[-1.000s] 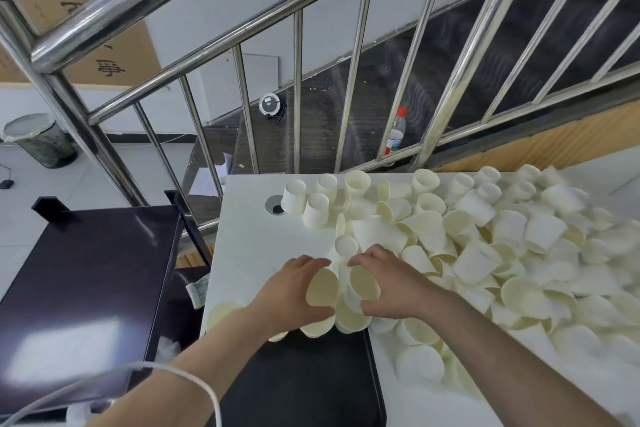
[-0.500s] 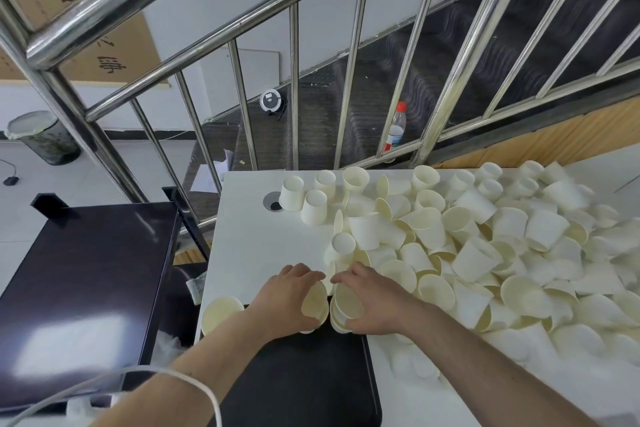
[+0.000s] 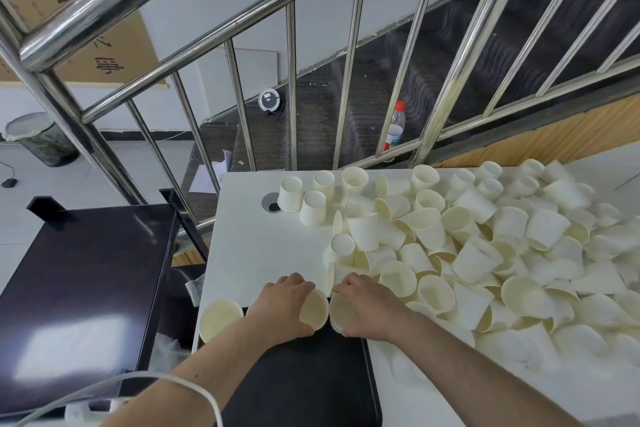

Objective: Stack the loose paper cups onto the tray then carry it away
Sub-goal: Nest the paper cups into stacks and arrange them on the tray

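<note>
A black tray [image 3: 311,381] lies at the near edge of the white table [image 3: 256,253]. My left hand [image 3: 282,305] grips a cream paper cup [image 3: 314,309] at the tray's far edge, its mouth facing me. Right beside it, my right hand [image 3: 369,308] grips a second paper cup [image 3: 341,314]. The two cups sit side by side, almost touching. One more cup [image 3: 220,319] stands upright at the tray's far left corner. A big heap of loose paper cups [image 3: 485,253] covers the table to the right.
A steel stair railing [image 3: 349,55] runs behind the table. A dark cabinet top [image 3: 79,288] stands to the left, lower than the table. A plastic bottle [image 3: 394,128] stands on the stairs beyond the railing. A bin [image 3: 38,139] stands far left on the floor.
Both hands have drawn the two cups back from the heap toward me and lowered them onto the tray's far edge.
</note>
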